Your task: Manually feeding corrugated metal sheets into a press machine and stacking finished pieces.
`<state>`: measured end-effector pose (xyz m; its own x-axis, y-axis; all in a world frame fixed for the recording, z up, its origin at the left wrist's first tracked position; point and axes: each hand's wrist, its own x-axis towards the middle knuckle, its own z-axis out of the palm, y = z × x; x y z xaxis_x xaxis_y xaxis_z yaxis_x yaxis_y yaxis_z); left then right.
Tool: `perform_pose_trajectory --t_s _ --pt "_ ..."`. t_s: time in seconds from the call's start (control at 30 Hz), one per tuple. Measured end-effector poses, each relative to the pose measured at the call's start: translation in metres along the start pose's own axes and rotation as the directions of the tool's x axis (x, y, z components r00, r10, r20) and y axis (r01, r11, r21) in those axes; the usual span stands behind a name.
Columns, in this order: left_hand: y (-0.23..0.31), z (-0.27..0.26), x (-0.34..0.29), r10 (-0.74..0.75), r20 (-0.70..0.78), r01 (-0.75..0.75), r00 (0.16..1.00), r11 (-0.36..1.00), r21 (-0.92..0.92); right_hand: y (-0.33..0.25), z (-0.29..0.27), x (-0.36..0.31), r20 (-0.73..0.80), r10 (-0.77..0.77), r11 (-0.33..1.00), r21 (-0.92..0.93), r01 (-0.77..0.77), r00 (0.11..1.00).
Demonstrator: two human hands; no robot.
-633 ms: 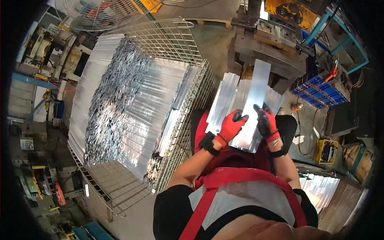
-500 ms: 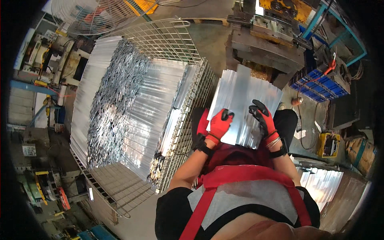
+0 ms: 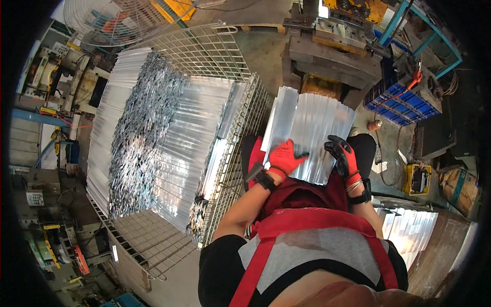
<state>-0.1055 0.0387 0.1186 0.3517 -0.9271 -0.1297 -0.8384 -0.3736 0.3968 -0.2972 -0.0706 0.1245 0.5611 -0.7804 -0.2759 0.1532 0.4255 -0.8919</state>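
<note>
A stack of long, flat silvery metal strips [image 3: 314, 120] lies across my lap, its far ends uneven. At the left side of the stack, one strip [image 3: 287, 105] sticks out farther than those beside it. My left hand [image 3: 286, 158], in a red glove with dark fingertips, rests on the near part of the strips with the thumb stretched to the right. By the stack's right edge is my right hand [image 3: 343, 156], its black-palmed glove turned inward and fingers loosely bent apart. No strip shows between its fingers.
To my left stands a large wire mesh crate [image 3: 250, 110] packed with metal strips [image 3: 199, 117]. A machine [image 3: 332, 59] is ahead, with a blue crate [image 3: 401, 102] right of it. More strips [image 3: 409, 230] lie at lower right. A fan [image 3: 110, 23] is far left.
The protruding strip has gone from the middle of the stack to its left side. My left hand has opened out, thumb extended; my right hand has moved slightly down and right.
</note>
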Motion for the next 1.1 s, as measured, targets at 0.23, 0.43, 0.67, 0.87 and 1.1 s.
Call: perform_pose_trajectory --t_s 0.23,0.43,0.67,0.87,1.1 --pt "0.006 0.023 -0.008 -0.011 0.062 0.011 0.998 1.000 0.000 0.001 0.007 0.003 0.076 -0.032 0.998 0.051 0.028 0.997" --pt "0.014 -0.005 -0.016 -0.038 -0.144 -0.026 0.989 0.910 -0.413 0.000 0.001 0.013 0.011 -0.027 0.998 0.055 0.026 1.000" --pt "0.054 -0.014 0.024 0.055 -0.037 -0.048 0.998 0.222 -0.974 -0.053 0.026 0.069 -0.082 -0.223 0.970 0.078 0.229 0.971" --pt "0.064 0.000 0.085 0.170 0.222 0.224 0.960 0.008 -0.975 -0.062 -0.010 0.129 -0.309 -0.180 0.912 -0.407 0.041 0.934" --pt "0.080 -0.033 0.091 0.281 0.359 0.379 0.890 -0.021 -0.925 -0.110 0.004 0.143 -0.259 -0.425 0.905 -0.139 0.401 0.868"
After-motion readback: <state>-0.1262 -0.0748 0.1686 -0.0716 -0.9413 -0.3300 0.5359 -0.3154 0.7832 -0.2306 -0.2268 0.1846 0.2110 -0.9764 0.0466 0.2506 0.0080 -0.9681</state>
